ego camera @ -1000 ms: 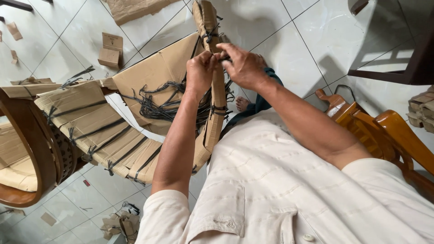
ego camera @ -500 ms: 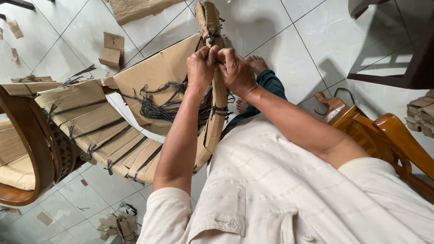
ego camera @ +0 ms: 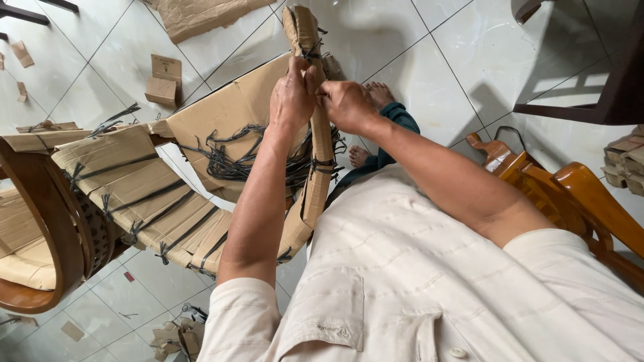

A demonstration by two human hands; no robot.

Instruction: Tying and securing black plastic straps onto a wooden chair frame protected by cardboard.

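Here, seen from above, a person in a cream short-sleeved shirt (ego camera: 429,281) works on a chair leg wrapped in brown cardboard (ego camera: 314,127), which rises upright in front of the body, its top end pointing away across the white tiled floor (ego camera: 416,40). The left hand (ego camera: 292,97) is closed around the wrapped leg near its upper part, fingers curled over the cardboard. The right hand (ego camera: 346,104) presses in from the other side, just beside the left and touching the same wrapping, fingers bunched together (whether it pinches a strand cannot be told). Black plastic string (ego camera: 231,157) is tied in bands around the leg and hangs in a loose tangle against a larger cardboard-covered chair part (ego camera: 134,188) lying to the left, also bound with string. A bare foot (ego camera: 380,92) shows just beyond the hands. A glossy orange-brown wooden chair (ego camera: 570,194) stands to the right, and cardboard scraps (ego camera: 164,79) lie scattered on the tiles.
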